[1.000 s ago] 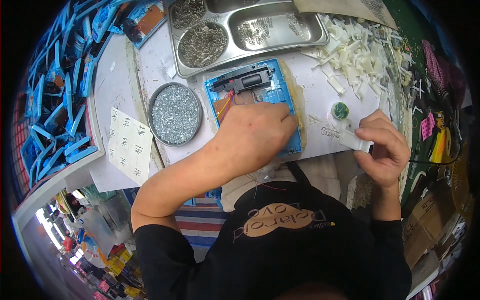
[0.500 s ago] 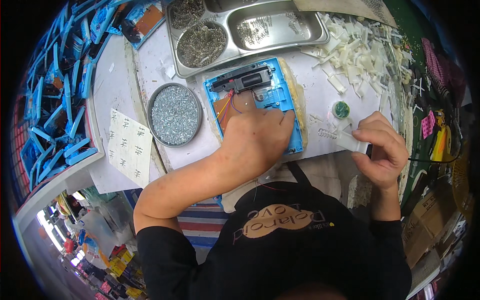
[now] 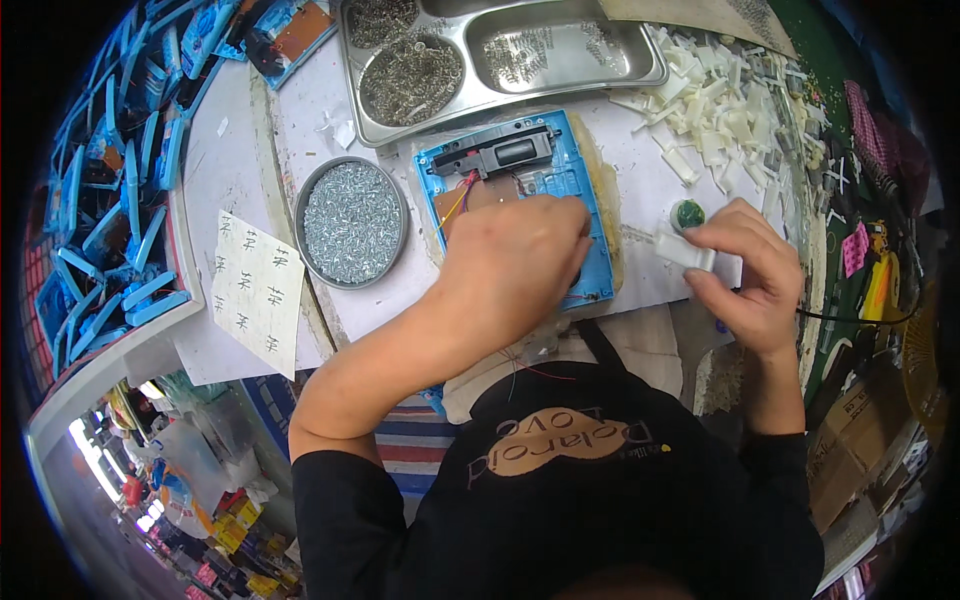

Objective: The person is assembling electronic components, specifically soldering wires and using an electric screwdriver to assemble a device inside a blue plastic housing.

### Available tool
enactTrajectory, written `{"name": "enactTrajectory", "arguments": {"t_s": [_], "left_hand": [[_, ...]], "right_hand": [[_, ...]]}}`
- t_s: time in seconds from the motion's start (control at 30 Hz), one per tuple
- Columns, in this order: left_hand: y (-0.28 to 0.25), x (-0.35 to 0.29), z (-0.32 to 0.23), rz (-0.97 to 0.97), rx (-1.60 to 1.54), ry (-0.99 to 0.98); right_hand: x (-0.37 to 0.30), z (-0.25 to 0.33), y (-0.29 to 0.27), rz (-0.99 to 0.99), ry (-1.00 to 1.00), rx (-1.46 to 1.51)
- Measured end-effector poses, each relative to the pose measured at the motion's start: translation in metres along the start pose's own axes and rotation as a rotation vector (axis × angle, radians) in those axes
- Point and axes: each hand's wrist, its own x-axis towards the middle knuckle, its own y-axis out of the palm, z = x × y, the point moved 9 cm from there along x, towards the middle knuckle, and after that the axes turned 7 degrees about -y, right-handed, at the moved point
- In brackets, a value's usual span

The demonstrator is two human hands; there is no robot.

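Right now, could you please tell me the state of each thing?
Blue housing: open, insides showing
Left hand: over blue housing, grip hidden
White plastic piece: held
Right hand: pinching white plastic piece
Wires: exposed
Round dish: uncovered, filled with metal parts
Metal tray: uncovered, holding springs
Paper sheet: flat, marked
Other blue housings: piled

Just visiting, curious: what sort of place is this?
Probably an assembly workshop: blue plastic casings crowd the left, with a round grey dish of silvery metal parts and a compartmented steel tray of coiled springs.
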Motion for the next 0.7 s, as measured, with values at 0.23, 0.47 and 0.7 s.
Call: {"name": "enactTrajectory", "arguments": {"t_s": [0.23, 0.47, 0.7], "left_hand": [[-0.030, -0.037, 0.047, -0.327, -0.147, -0.168], [-0.018, -0.044, 0.050, -0.427, -0.210, -0.127], [-0.018, -0.042, 0.045, -0.449, -0.202, -0.065]], "right_hand": [[0.044, 0.014, 0.044, 0.218, -0.232, -0.248], [0.061, 0.020, 0.071, 0.388, -0.343, -0.293], [0.047, -0.019, 0.071, 0.282, -0.250, -0.026]]}}
